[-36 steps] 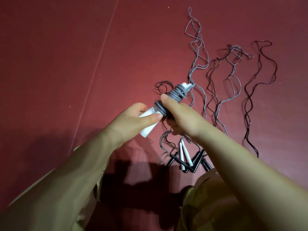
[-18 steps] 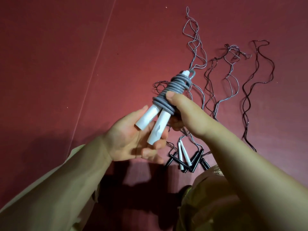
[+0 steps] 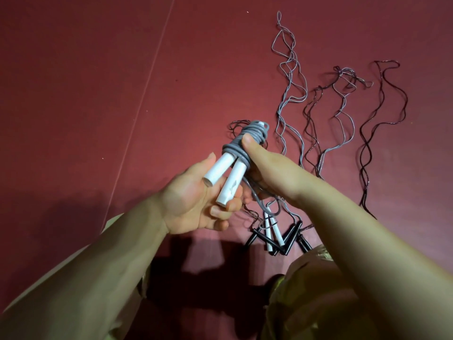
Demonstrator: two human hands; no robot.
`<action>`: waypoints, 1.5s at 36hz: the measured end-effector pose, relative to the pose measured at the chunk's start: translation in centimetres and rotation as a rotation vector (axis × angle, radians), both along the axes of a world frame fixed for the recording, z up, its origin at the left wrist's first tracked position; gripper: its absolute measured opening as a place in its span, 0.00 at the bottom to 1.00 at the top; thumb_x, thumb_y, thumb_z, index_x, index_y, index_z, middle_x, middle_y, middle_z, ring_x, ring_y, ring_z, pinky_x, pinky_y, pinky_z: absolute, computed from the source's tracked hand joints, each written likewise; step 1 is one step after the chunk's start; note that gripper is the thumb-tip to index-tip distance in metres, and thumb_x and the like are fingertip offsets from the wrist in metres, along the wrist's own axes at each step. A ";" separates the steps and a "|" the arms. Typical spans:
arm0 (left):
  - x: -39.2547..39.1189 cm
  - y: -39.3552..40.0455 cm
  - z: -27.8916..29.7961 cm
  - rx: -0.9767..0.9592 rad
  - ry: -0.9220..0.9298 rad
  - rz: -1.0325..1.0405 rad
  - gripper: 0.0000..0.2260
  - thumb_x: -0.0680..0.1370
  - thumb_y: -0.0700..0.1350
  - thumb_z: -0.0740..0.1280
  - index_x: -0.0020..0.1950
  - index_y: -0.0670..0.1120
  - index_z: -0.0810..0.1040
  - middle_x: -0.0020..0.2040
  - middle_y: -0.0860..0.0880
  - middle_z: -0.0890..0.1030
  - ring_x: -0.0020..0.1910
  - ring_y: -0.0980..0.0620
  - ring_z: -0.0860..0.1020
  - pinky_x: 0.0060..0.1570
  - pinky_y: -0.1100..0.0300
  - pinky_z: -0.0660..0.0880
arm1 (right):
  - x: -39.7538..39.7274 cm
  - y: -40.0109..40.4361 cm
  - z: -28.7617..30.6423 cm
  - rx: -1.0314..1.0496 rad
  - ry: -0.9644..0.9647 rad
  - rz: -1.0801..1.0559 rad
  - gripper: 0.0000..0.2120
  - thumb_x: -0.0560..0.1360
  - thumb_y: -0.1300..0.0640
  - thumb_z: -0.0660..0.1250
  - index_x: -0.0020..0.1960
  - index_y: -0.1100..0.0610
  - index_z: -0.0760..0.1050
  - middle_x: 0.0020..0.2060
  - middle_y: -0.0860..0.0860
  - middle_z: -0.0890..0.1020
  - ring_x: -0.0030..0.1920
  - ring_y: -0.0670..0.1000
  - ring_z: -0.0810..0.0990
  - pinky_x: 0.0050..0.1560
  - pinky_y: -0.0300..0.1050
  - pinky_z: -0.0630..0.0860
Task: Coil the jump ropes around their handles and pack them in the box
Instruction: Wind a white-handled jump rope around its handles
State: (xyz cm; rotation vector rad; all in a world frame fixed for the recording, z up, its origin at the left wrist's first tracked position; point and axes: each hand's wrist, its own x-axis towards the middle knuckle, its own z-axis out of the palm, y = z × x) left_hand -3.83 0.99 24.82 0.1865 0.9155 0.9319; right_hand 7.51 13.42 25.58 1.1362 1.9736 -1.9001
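dark red floor mat [image 3: 85, 94], pale seam line [image 3: 144, 94] toward 11 o'clock. both hands mid-frame: left hand [image 3: 196, 200] cradles white handles [image 3: 225, 175], right hand [image 3: 267, 168] clamps grey coil [image 3: 242, 141]. loose jump ropes [image 3: 343, 106] sprawl toward 1 o'clock.

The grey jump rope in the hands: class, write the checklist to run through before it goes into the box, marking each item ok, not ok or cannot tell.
1. Grey rope coiled round the white handles: ok.
2. Right hand grips the coil, thumb pressing on it: ok.
3. Left hand supports the handle ends: ok.
4. Loose tail tucked in: not ok, it hangs below the hands.
5. Box within view: not ok, none visible.
6. Other ropes coiled: not ok, spread on the red floor.
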 end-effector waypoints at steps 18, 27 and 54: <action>0.6 0.8 -0.9 -0.127 0.515 -0.046 0.28 0.79 0.65 0.44 0.44 0.47 0.74 0.29 0.52 0.75 0.25 0.57 0.64 0.37 0.59 0.69 | 0.3 -0.5 0.5 0.028 -0.156 -0.034 0.29 0.80 0.36 0.46 0.34 0.56 0.65 0.18 0.45 0.65 0.20 0.48 0.66 0.25 0.37 0.70; 0.3 1.0 -1.4 -0.133 0.754 0.045 0.26 0.79 0.65 0.49 0.39 0.49 0.77 0.31 0.53 0.76 0.28 0.56 0.69 0.42 0.57 0.73 | 0.2 -0.3 0.0 -0.086 -0.100 -0.061 0.31 0.78 0.32 0.46 0.43 0.57 0.73 0.26 0.47 0.60 0.21 0.45 0.55 0.27 0.39 0.57; 0.0 0.8 -0.7 0.075 0.945 0.004 0.15 0.63 0.58 0.71 0.40 0.49 0.73 0.30 0.57 0.73 0.30 0.59 0.70 0.35 0.63 0.67 | 0.4 -0.5 0.3 0.301 -0.011 -0.050 0.27 0.79 0.38 0.53 0.29 0.53 0.67 0.17 0.44 0.66 0.21 0.44 0.62 0.32 0.44 0.58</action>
